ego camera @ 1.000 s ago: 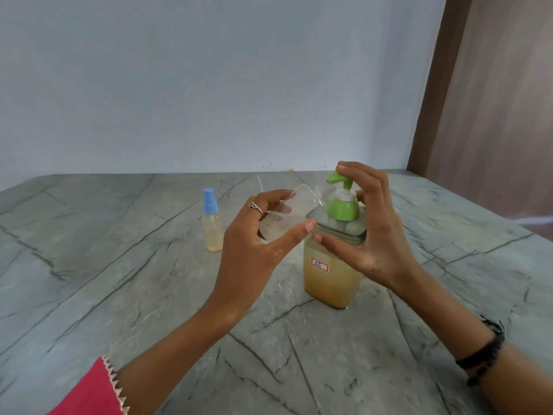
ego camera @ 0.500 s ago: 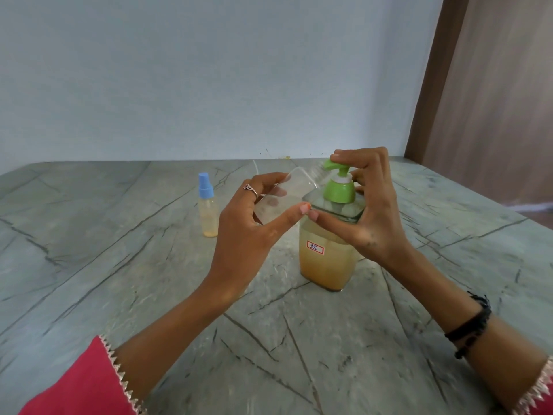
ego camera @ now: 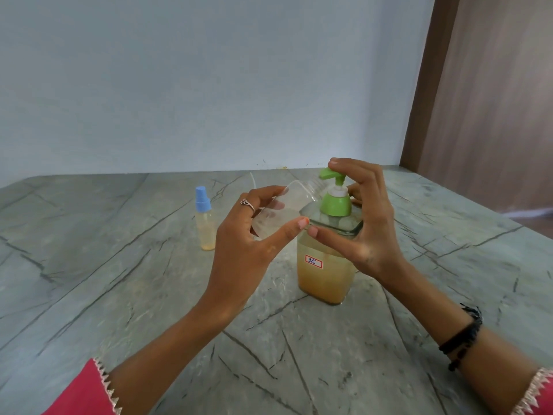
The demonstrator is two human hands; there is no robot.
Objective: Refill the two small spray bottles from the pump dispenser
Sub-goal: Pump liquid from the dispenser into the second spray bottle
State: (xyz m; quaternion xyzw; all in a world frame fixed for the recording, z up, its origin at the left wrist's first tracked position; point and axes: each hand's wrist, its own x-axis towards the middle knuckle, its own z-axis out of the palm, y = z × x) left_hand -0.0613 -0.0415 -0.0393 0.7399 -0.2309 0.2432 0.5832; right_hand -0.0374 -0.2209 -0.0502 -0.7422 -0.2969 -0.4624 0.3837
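Note:
A square glass pump dispenser [ego camera: 326, 274] of amber liquid with a green pump head [ego camera: 334, 191] stands mid-table. My left hand [ego camera: 254, 235] holds an uncapped clear spray bottle [ego camera: 284, 208], tilted with its threaded neck just under the green spout. My right hand [ego camera: 365, 223] wraps the dispenser's top, fingertips on the pump head and thumb against the glass shoulder. The pump head sits raised. A second spray bottle [ego camera: 205, 224] with a blue cap stands upright to the left, holding pale amber liquid.
The grey marble table [ego camera: 119, 295] runs back to a pale wall. A thin white tube [ego camera: 253, 180] lies behind the hands. A brown door [ego camera: 493, 100] is at the right, past the table's right edge.
The pump head has risen from its pressed position half a second ago, and my right fingers lifted with it. The clear bottle stays under the spout.

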